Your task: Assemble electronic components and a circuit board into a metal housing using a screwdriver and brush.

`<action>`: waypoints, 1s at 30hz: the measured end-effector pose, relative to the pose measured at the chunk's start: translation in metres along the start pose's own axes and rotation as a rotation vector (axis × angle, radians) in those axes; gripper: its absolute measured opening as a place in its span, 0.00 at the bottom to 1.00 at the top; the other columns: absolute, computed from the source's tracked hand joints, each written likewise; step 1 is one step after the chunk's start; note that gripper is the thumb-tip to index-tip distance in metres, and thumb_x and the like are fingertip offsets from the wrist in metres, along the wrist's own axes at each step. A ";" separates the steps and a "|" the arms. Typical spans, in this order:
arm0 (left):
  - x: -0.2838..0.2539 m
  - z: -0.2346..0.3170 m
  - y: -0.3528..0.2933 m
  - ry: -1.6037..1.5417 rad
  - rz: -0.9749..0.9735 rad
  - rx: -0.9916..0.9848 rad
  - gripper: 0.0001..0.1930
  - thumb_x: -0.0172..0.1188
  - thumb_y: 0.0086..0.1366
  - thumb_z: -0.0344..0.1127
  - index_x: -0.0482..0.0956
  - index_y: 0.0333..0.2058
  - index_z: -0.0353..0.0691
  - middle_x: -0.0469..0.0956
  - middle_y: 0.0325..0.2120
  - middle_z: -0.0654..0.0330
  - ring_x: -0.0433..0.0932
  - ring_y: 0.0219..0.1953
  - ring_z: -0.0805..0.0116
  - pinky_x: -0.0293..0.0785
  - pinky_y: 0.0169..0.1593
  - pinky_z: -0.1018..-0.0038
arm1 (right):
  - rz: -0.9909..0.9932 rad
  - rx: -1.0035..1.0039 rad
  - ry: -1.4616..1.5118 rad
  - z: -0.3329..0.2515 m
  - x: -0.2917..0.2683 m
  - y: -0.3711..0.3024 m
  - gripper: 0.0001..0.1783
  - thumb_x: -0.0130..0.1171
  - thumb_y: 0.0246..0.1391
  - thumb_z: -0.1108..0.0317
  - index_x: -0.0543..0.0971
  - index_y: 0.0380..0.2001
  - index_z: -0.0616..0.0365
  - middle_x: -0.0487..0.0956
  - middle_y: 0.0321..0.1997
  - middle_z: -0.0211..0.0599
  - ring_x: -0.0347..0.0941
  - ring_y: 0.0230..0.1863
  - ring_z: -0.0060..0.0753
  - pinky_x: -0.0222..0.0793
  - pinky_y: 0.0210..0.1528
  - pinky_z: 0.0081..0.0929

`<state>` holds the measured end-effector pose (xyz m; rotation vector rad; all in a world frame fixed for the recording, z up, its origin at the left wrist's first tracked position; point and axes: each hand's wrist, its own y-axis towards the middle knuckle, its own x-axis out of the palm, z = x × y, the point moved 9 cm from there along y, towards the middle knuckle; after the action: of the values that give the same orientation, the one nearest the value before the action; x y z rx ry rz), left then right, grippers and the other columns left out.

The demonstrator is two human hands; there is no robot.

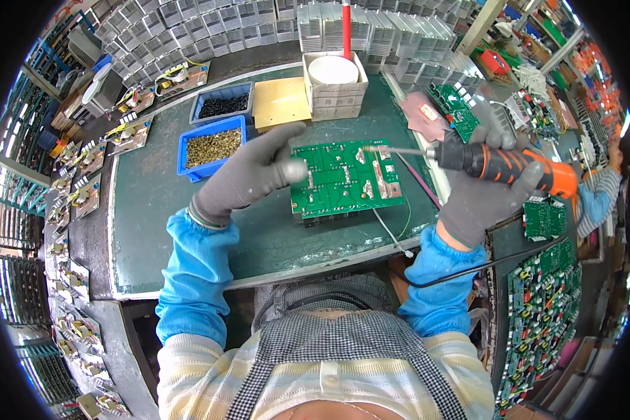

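My left hand (255,168), in a grey glove, is raised at the left side of the green board (329,178), wrist bent inward from the blue sleeve (199,252). Its fingers (281,140) are loose and spread from the thumb, holding nothing that I can see; the thumb tip overlaps the board's left edge, but I cannot tell whether it touches.

My right hand (479,203), gloved too, is wrapped around the orange and black driver (511,166). I grip it almost level, its shaft pointing left at the board's upper right corner. I cannot tell whether the tip touches. The black cable (462,271) crosses my right sleeve (434,280).

The board lies in front of me on the green counter (154,238), raised on dark parts underneath, solder side up, between my hands.

Beyond my left hand, the blue bin (208,168) holds a heap of small brass-coloured pieces (215,148). Just behind it, the grey-blue bin (248,110) holds small black pieces (222,106). Right of that bin is a yellow plate (280,101), then a pale box (336,105) with a round white tub (332,70) in it.
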<state>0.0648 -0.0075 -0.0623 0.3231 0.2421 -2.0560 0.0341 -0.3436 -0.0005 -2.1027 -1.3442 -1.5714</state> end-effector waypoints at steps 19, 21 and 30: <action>0.002 -0.001 0.006 0.401 -0.110 0.007 0.56 0.78 0.36 0.59 0.70 0.64 0.36 0.82 0.43 0.47 0.83 0.46 0.57 0.77 0.50 0.68 | 0.320 0.409 0.044 0.093 -0.076 -0.066 0.29 0.60 0.62 0.43 0.70 0.44 0.61 0.73 0.37 0.37 0.75 0.37 0.35 0.79 0.50 0.44; 0.002 -0.001 0.004 0.394 -0.115 -0.015 0.56 0.78 0.36 0.59 0.70 0.64 0.36 0.82 0.42 0.48 0.83 0.45 0.59 0.77 0.50 0.68 | 0.322 0.414 0.033 0.093 -0.071 -0.068 0.28 0.60 0.63 0.44 0.70 0.43 0.61 0.73 0.36 0.37 0.75 0.37 0.35 0.79 0.50 0.45; 0.002 -0.006 0.006 0.309 -0.091 0.078 0.56 0.79 0.39 0.59 0.68 0.65 0.36 0.82 0.43 0.50 0.82 0.46 0.59 0.77 0.50 0.68 | 0.224 0.275 -0.095 0.057 -0.056 -0.041 0.32 0.61 0.61 0.43 0.70 0.54 0.59 0.76 0.39 0.39 0.76 0.38 0.37 0.76 0.54 0.50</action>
<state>0.0696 -0.0100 -0.0690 0.6907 0.3699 -2.1033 0.0397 -0.3151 -0.0855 -2.0924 -1.2229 -1.1430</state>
